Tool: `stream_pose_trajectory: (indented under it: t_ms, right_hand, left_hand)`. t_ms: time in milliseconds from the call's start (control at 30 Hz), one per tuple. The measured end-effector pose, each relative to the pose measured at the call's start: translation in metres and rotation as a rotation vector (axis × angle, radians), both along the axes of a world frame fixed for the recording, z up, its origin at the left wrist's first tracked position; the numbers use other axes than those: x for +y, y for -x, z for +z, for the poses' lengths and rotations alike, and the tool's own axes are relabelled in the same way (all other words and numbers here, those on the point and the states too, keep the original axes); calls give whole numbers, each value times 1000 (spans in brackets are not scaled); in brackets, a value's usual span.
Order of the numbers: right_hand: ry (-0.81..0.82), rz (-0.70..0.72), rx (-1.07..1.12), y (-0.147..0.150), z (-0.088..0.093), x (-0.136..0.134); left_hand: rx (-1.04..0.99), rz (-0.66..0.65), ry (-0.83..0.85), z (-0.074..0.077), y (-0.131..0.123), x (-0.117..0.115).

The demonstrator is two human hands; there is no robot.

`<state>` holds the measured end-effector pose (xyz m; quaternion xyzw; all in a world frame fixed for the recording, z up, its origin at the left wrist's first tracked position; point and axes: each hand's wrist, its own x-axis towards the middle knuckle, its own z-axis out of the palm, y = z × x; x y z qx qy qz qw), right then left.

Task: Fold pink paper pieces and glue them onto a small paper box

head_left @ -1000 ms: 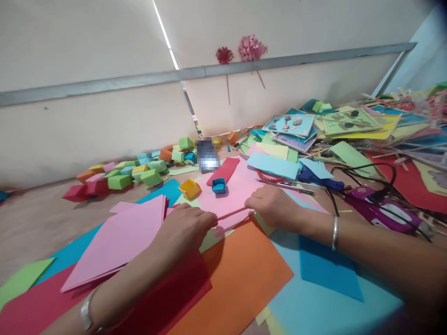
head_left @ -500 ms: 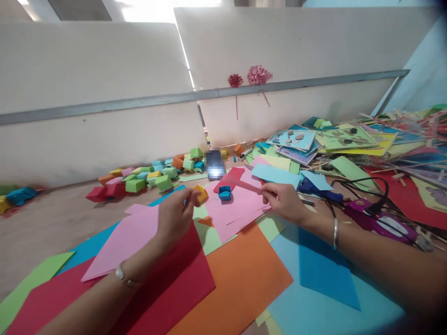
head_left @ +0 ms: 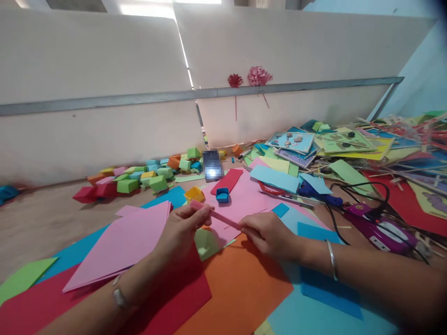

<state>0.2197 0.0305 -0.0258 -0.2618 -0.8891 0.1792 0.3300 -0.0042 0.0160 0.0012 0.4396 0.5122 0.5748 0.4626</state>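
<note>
Both my hands hold a narrow folded pink paper strip (head_left: 218, 215) just above the table. My left hand (head_left: 185, 230) pinches its left end between thumb and fingers. My right hand (head_left: 267, 235) grips its right end with the fingers curled. Under the hands lie an orange sheet (head_left: 240, 284), a red sheet (head_left: 167, 298), a pink sheet (head_left: 120, 244) and a light green scrap (head_left: 206, 243). Just beyond the strip sit a small yellow paper box (head_left: 194, 193) and a small blue paper box (head_left: 222, 194) on another pink sheet (head_left: 244, 197).
A row of folded paper boxes (head_left: 139, 179) in several colours runs along the white wall. A phone (head_left: 213, 165) stands behind. On the right lie a purple glue gun (head_left: 379, 225) with black cable, scissors (head_left: 279, 193), craft cards (head_left: 291, 139) and sticks.
The hands pressed a pink fold flat on the table, then lifted apart with the strip in the right hand. Now both hands hold the strip's ends, lower and closer together.
</note>
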Motion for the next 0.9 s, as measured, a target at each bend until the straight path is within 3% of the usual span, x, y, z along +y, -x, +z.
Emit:
stream_pose_trajectory:
  t_ms: [100,200,300,367,433,500,600,767,900]
  right_hand:
    - [146,-26,38,-2,4,3]
    - [366,-74,124,-2,8,4]
    - [457,-124,267,-1,12,2]
    - [482,-125,329,0,12,-2]
    - [485,-89,339,3,11,-9]
    - [455,-34,300,5,9,-16]
    - [427,35,279,9,9,-22]
    - [441,86,327,8,12,-20]
    - [247,162,292,4,10,-17]
  left_hand:
    - [-115,156,-8,6,11,16]
    - [-99,197,-4,9,10,15]
    - [-11,49,108,6,-9,-3]
    - [93,-229,165,3,-23,-19]
    - [145,-382,175,-1,-32,-31]
    - [182,-419,198,-4,-35,-36]
    - [182,-361,257,-7,-31,-35]
    - [11,-279,330,-8,-28,-28]
    - [-92,-264,357,-4,-27,-27]
